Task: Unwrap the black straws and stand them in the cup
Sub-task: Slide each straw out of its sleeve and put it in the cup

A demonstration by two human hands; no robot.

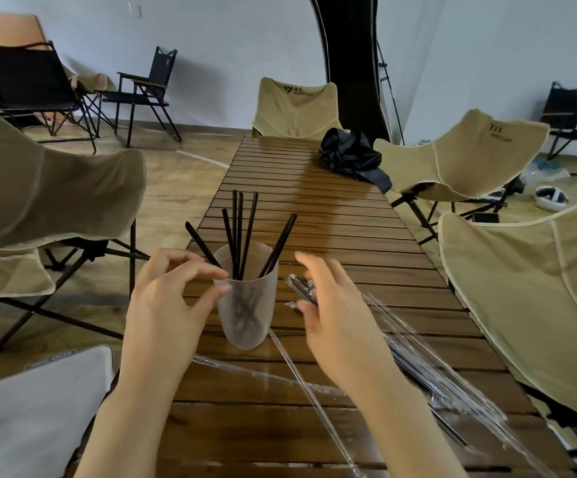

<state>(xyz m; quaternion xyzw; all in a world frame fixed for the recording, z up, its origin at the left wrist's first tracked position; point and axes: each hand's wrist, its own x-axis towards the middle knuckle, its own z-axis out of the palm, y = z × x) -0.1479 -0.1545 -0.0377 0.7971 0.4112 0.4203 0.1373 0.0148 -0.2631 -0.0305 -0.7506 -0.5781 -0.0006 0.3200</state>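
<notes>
The tan chair (297, 108) far past the fingers says "WATER CLEAR" on its back. The tan chair (469, 157) to the right says it too.

The cup (245, 319) stands between the two hands, with six black straws (249, 229) standing in it. The left hand (169, 305) is loosely curled and holds nothing; its fingertips are right at the cup's rim, by the leaning straw. The right hand (338, 315) is spread wide and holds nothing. Wrapped straws (300, 288) lie just under its fingertips on the table (331, 219); I cannot tell if they touch.

Clear wrappers (280, 377) lie under the wrists. A black bag (349, 155) sits far ahead.
</notes>
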